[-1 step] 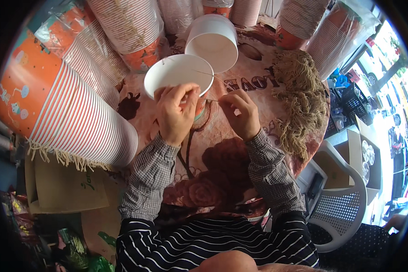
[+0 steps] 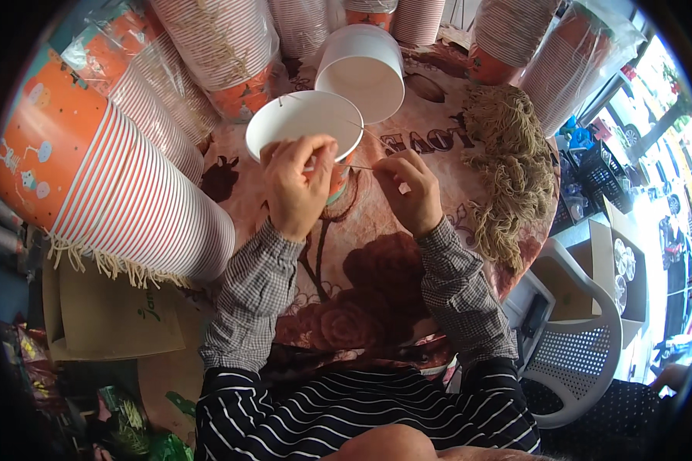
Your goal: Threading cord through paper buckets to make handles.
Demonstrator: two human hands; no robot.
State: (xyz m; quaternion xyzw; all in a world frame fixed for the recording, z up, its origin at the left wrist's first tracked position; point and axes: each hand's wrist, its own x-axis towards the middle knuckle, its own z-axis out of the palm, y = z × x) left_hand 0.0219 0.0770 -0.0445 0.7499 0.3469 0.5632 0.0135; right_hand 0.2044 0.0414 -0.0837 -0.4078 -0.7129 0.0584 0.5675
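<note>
A paper bucket (image 2: 304,115) stands in front of me, its white inside showing and a bit of orange and green outside visible below the rim. A thin cord (image 2: 356,167) stretches between my two hands, and a strand of it crosses the bucket's right rim. My left hand (image 2: 298,180) is at the bucket's near rim, fingers pinched on the cord and hiding part of the bucket. My right hand (image 2: 409,188), just right of the bucket, pinches the cord between thumb and forefinger. Behind it, a second white bucket (image 2: 361,65) lies tilted with its mouth toward me.
A nested stack of orange buckets (image 2: 142,192) leans at left, cords hanging from it. More wrapped stacks (image 2: 211,46) line the table's far side. A heap of tan cords (image 2: 507,169) lies at right on the patterned tablecloth (image 2: 377,300). A grey chair (image 2: 573,346) stands at lower right.
</note>
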